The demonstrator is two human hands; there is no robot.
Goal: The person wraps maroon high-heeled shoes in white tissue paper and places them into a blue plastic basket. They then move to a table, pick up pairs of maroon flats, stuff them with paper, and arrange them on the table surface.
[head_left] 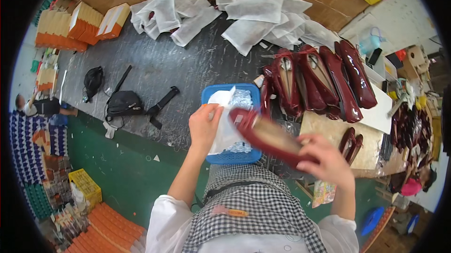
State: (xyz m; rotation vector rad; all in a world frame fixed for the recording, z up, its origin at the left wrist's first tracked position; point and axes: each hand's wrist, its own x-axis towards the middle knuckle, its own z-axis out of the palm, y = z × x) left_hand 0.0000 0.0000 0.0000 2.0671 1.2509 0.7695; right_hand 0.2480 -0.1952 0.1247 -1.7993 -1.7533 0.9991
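Note:
My right hand (326,159) grips a glossy dark red flat shoe (268,135) by one end, and the shoe is a little blurred. Its other end points up and left, close to a white sheet-like bag (224,128). The fingers of my left hand (204,124) pinch that white bag near its upper edge. Below both hands sits a blue plastic basket (205,100) with clear, crinkled packets (242,98) inside. To the right of the basket, several matching red shoes (286,84) stand close together on the dark table.
White pouches (253,13) lie in two heaps along the table's (155,65) far side. Orange and cream boxes (112,20) stand at the far left. A black waist bag (124,104) and a black pouch (93,81) rest left of the basket. More red shoes hang or pile at far right.

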